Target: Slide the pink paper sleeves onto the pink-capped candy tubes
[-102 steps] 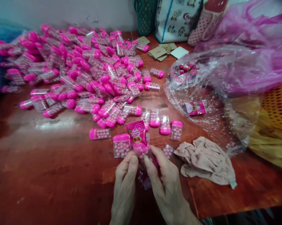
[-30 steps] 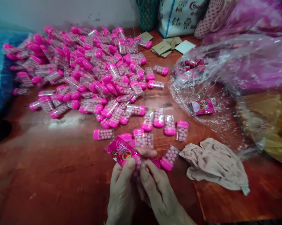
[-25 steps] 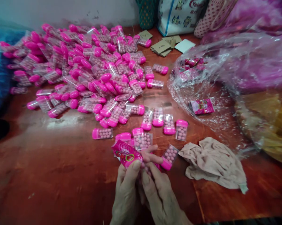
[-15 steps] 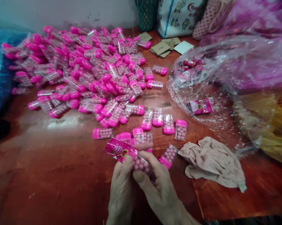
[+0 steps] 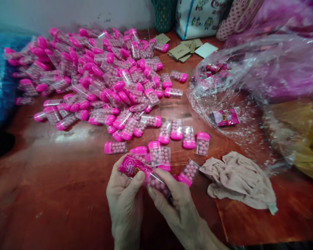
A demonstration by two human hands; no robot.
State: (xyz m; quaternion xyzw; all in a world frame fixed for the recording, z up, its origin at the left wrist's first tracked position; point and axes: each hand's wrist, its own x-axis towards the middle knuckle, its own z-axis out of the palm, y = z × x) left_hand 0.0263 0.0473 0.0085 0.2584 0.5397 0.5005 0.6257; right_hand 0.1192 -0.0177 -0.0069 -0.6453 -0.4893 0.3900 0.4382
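Note:
Low in the head view, my left hand is closed on a shiny magenta printed sleeve, its thumb pressed on the near edge. My right hand grips a small clear box of pink balls between thumb and fingers. The box's pink end meets the sleeve's right end; how far one is inside the other I cannot tell. Just beyond my hands lie several more candy boxes with pink caps. One tilted box rests to the right of my right hand.
A large heap of pink-capped boxes covers the back left. At right, a clear plastic bag holds printed sleeves. A crumpled beige cloth lies nearer. Cardboard pieces and a white bag are at the back.
My left hand has shifted left and opened its grip wider round the sleeve, fingers now behind it. The sleeve has come nearer level, and the box's pink end now shows at it.

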